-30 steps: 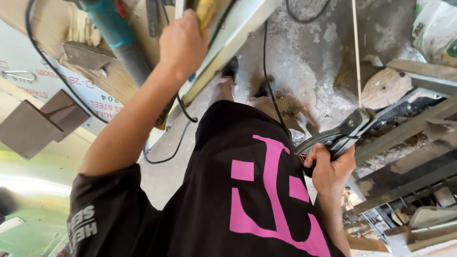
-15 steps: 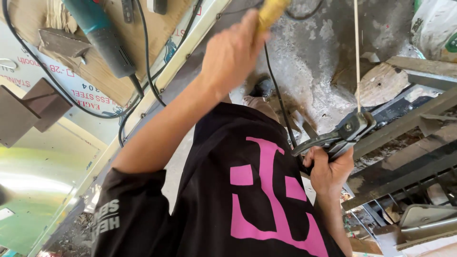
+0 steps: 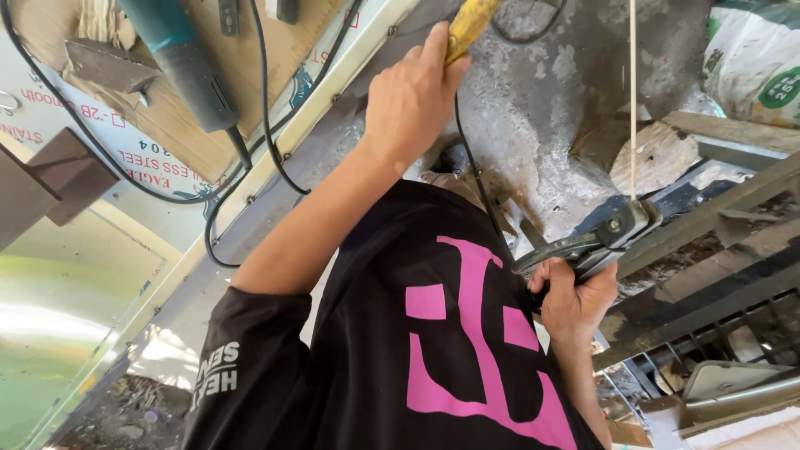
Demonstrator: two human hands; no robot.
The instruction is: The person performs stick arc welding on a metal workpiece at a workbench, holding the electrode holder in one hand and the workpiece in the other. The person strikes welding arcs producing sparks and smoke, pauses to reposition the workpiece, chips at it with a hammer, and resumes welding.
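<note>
Head view, the only view. The picture appears inverted: the person's torso in a black shirt (image 3: 433, 358) with a pink emblem fills the 6 o'clock area, with both arms reaching toward 12 o'clock.

Which hand is which cannot be told for certain; sides here follow the picture. The left hand (image 3: 412, 100), at 12 o'clock, is wrapped shut around a yellow handle (image 3: 467, 27); the tool's head runs out of frame. A black cable (image 3: 475, 175) hangs from near this hand and drops toward the shirt.

The right hand (image 3: 571, 300), at 4 o'clock, is clamped on the grip of a metal electrode holder (image 3: 596, 242). Its jaws sit at the upper end, where a thin pale welding rod (image 3: 633, 92) stands upright from them and runs out the top edge.

Behind the hands lies a grey, stained concrete floor (image 3: 533, 108). At 3 o'clock dark steel frame bars (image 3: 717, 242) cross diagonally, just beside the holder. At 11 o'clock a teal and grey angle grinder (image 3: 179, 58) rests on a sheet of cardboard (image 3: 158, 133), its black cord looping toward the centre. A pale metal channel (image 3: 333, 75) runs diagonally between the grinder and the left hand. A white sack (image 3: 754, 67) sits at 2 o'clock.
</note>
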